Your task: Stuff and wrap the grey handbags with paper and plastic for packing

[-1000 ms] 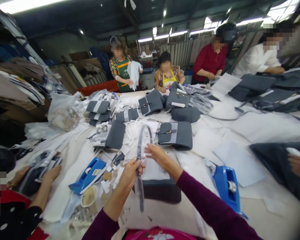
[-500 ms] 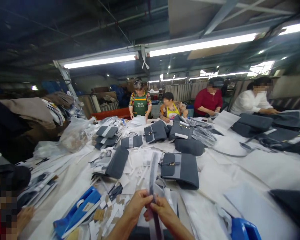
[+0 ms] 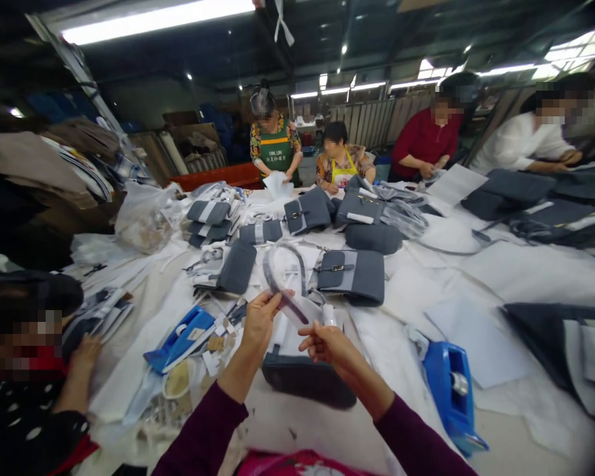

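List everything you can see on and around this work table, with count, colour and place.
strap: one, grey, in clear wrap, looped up between both hands
grey bags: about eight, grey with lighter panels, table centre and far side
dark bag: one, charcoal, below the hands
tape dispensers: two, blue, one right of the hands, one left
paper sheets: several, white, spread over the table
plastic sack: one, clear, far left
co-workers: four across the table, one at near left
left hand: grip closed on the strap
right hand: grip closed on the strap's wrapped end
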Motion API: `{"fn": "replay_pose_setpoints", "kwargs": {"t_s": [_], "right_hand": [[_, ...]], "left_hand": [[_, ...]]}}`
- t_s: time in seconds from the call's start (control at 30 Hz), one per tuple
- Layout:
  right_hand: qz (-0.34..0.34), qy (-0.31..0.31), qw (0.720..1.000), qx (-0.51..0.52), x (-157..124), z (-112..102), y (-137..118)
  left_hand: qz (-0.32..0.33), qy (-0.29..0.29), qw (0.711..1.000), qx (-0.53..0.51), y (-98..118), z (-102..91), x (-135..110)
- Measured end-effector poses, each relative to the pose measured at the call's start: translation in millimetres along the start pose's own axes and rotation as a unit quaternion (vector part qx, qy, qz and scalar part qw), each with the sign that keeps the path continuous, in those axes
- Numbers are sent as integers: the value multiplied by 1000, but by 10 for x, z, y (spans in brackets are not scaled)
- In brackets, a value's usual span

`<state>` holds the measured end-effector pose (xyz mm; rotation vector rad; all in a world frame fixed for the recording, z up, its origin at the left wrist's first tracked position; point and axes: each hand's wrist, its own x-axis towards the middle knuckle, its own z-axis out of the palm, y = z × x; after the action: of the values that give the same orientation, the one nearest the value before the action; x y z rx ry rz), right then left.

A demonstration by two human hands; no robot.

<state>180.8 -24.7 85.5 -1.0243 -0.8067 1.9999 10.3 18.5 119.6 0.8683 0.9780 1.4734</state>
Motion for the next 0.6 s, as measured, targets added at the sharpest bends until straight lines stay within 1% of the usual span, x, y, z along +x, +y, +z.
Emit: {"fn": "replay_pose_setpoints", "kwargs": {"t_s": [0.1,0.17,0.23,0.27,0.33,0.37,0.43,0.5,0.53,0.6], "right_hand": [[84,7,993,81,150,44,-45],[107,18,989,102,262,67,-101],[103,37,990,88,346,91,-123],[86,47,993,68,372,105,-114],[21,68,997,10,394,138,-66],[-20,75,997,-27,392,155,-36],[-90,81,986,-111,374,180,6],[-132,79,965,-211,343,188,3],[-150,75,949,-267,325,188,-17],[-185,67,901,-385,288,183,-83]], "left_hand": [[-9,-14,1000,20,-90,25,-146],[-23,-39,998,33,-140,48,-269],[-37,-68,996,37,-165,61,-377],[-41,-77,996,35,-165,64,-418],[-51,-79,995,22,-141,61,-466],[-58,-76,995,12,-120,58,-473],[-75,-70,995,-9,-68,52,-465],[-91,-69,993,-22,-15,48,-439],[-96,-67,993,-24,7,47,-424],[-104,-58,992,-30,38,46,-394]]}}
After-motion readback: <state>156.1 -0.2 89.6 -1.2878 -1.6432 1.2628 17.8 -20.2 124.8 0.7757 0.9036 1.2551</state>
